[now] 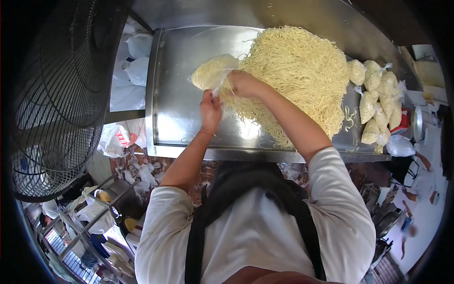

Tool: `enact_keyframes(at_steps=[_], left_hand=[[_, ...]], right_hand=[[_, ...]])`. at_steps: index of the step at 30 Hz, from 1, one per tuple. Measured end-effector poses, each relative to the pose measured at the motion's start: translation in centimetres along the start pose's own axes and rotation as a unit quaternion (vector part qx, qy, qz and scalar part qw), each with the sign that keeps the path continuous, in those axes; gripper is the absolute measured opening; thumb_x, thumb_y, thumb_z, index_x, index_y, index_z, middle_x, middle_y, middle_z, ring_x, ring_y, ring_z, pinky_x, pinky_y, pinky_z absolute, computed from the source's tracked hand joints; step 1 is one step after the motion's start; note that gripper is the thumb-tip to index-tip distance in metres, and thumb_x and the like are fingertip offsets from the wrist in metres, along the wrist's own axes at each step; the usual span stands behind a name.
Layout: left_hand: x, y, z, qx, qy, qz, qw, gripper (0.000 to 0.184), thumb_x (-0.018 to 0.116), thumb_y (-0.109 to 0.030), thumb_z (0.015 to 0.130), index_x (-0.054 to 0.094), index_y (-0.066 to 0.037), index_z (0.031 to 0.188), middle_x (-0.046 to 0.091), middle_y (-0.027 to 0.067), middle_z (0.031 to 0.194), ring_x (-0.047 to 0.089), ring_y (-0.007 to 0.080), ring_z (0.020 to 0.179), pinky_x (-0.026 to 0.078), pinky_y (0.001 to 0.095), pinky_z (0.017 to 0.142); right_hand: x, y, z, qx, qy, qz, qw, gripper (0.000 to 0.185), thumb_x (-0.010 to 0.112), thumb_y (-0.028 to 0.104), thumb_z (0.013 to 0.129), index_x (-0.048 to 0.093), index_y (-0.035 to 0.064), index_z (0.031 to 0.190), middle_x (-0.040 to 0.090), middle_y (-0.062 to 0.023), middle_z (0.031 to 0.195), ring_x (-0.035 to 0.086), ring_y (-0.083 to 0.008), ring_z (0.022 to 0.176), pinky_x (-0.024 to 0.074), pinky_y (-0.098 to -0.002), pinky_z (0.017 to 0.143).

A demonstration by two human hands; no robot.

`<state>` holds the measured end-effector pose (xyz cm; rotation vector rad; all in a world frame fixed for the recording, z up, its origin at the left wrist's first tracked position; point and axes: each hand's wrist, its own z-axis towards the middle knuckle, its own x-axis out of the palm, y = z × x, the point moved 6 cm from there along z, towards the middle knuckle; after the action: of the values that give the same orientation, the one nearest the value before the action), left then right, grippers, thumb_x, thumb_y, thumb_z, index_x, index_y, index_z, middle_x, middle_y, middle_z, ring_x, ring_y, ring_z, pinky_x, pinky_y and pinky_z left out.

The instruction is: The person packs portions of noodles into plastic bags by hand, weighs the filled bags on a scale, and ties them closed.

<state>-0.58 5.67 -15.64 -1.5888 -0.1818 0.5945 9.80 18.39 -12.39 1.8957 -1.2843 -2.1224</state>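
Observation:
A clear plastic bag (pixel 212 71) partly filled with noodles lies on the metal table (pixel 179 113), left of a large heap of noodles (pixel 302 71). My left hand (pixel 210 110) is closed on the near edge of the bag's mouth. At the opening, my right hand (pixel 240 84) holds some noodles, with strands hanging below it. Its fingertips are partly hidden by the plastic and noodles.
Several tied bags of noodles (pixel 378 97) are piled at the table's right end. A large caged fan (pixel 56 104) stands at the left, near white plastic containers (pixel 138 71). Other people show small at the far right.

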Motion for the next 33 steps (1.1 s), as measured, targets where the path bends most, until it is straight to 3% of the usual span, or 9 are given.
enact_keyframes(at_steps=[3, 5, 8, 17, 23, 25, 28, 30, 33], left_hand=[[-2.1, 6.3, -0.6, 0.015, -0.048, -0.067, 0.996, 0.013, 0.054, -0.010, 0.095, 0.052, -0.002, 0.105, 0.062, 0.0077, 0.069, 0.061, 0.0167, 0.061, 0.050, 0.0305, 0.056], [-3.1, 6.3, -2.0, -0.130, -0.021, -0.049, 0.990, 0.015, 0.055, -0.011, 0.094, 0.051, -0.002, 0.107, 0.061, 0.0081, 0.067, 0.060, 0.0159, 0.058, 0.050, 0.0304, 0.056], [-2.6, 5.7, -4.2, -0.213, -0.002, -0.056, 0.975, 0.019, 0.055, -0.014, 0.095, 0.049, -0.002, 0.108, 0.059, 0.0083, 0.064, 0.058, 0.0154, 0.054, 0.049, 0.0306, 0.055], [-2.5, 1.7, -2.5, -0.043, -0.087, -0.036, 0.995, 0.022, 0.053, -0.022, 0.101, 0.049, -0.001, 0.106, 0.055, 0.0047, 0.066, 0.056, 0.0127, 0.057, 0.045, 0.0278, 0.057], [-2.8, -0.1, -0.7, -0.103, -0.060, -0.148, 0.982, 0.022, 0.050, -0.022, 0.102, 0.051, 0.000, 0.099, 0.056, 0.0040, 0.066, 0.055, 0.0114, 0.056, 0.044, 0.0249, 0.057], [-2.7, 0.6, -0.5, -0.118, -0.069, -0.194, 0.971, 0.021, 0.050, -0.020, 0.102, 0.052, 0.000, 0.097, 0.056, 0.0046, 0.065, 0.056, 0.0114, 0.055, 0.044, 0.0238, 0.057], [-2.6, 1.6, -0.8, -0.142, -0.063, -0.154, 0.976, 0.019, 0.050, -0.019, 0.101, 0.052, 0.000, 0.096, 0.057, 0.0054, 0.062, 0.058, 0.0130, 0.053, 0.044, 0.0241, 0.054], [-2.4, 1.8, -1.0, -0.153, -0.065, -0.165, 0.972, 0.017, 0.050, -0.018, 0.100, 0.052, -0.001, 0.096, 0.057, 0.0055, 0.062, 0.059, 0.0139, 0.053, 0.044, 0.0248, 0.052], [-1.8, 2.1, -1.3, -0.160, -0.062, -0.181, 0.968, 0.015, 0.050, -0.017, 0.099, 0.052, -0.002, 0.095, 0.057, 0.0054, 0.061, 0.059, 0.0149, 0.052, 0.045, 0.0253, 0.051]], right_hand=[[1.0, -1.3, -3.7, -0.077, 0.045, -0.123, 0.988, 0.026, 0.068, 0.013, 0.082, 0.069, 0.0080, 0.108, 0.068, -0.0176, 0.108, 0.066, -0.0318, 0.098, 0.0519, -0.0397, 0.085], [-0.1, -2.8, -3.3, 0.010, 0.251, 0.054, 0.967, 0.026, 0.069, 0.012, 0.081, 0.070, 0.0097, 0.106, 0.068, -0.0170, 0.107, 0.065, -0.0324, 0.098, 0.0522, -0.0398, 0.084], [-5.6, -4.8, 0.1, 0.184, 0.087, -0.054, 0.978, 0.026, 0.056, 0.006, 0.083, 0.072, 0.0088, 0.102, 0.069, -0.0178, 0.106, 0.064, -0.0338, 0.102, 0.0500, -0.0430, 0.091], [0.9, -4.0, -2.0, 0.013, -0.071, -0.136, 0.988, 0.033, 0.061, 0.008, 0.080, 0.065, 0.0127, 0.113, 0.068, -0.0155, 0.103, 0.065, -0.0333, 0.097, 0.0490, -0.0466, 0.090], [-3.1, -1.5, -2.9, 0.024, 0.151, 0.040, 0.987, 0.030, 0.070, 0.018, 0.083, 0.062, 0.0068, 0.110, 0.065, -0.0146, 0.094, 0.062, -0.0320, 0.089, 0.0488, -0.0406, 0.086], [-6.5, -0.6, -4.9, 0.067, 0.150, 0.097, 0.982, 0.028, 0.069, 0.022, 0.086, 0.062, 0.0068, 0.108, 0.064, -0.0140, 0.096, 0.061, -0.0289, 0.090, 0.0487, -0.0387, 0.085], [-11.4, -0.8, -8.5, 0.076, 0.103, 0.114, 0.985, 0.023, 0.062, 0.026, 0.094, 0.063, 0.0068, 0.108, 0.062, -0.0115, 0.107, 0.060, -0.0234, 0.099, 0.0481, -0.0366, 0.086], [-15.7, 0.4, -11.5, -0.012, 0.013, 0.353, 0.936, 0.020, 0.056, 0.024, 0.099, 0.064, 0.0062, 0.104, 0.060, -0.0103, 0.119, 0.057, -0.0231, 0.109, 0.0450, -0.0374, 0.093], [-20.0, -1.0, -14.7, -0.028, -0.092, 0.370, 0.924, 0.026, 0.055, 0.029, 0.099, 0.066, 0.0063, 0.104, 0.062, -0.0107, 0.120, 0.057, -0.0212, 0.111, 0.0477, -0.0367, 0.095]])
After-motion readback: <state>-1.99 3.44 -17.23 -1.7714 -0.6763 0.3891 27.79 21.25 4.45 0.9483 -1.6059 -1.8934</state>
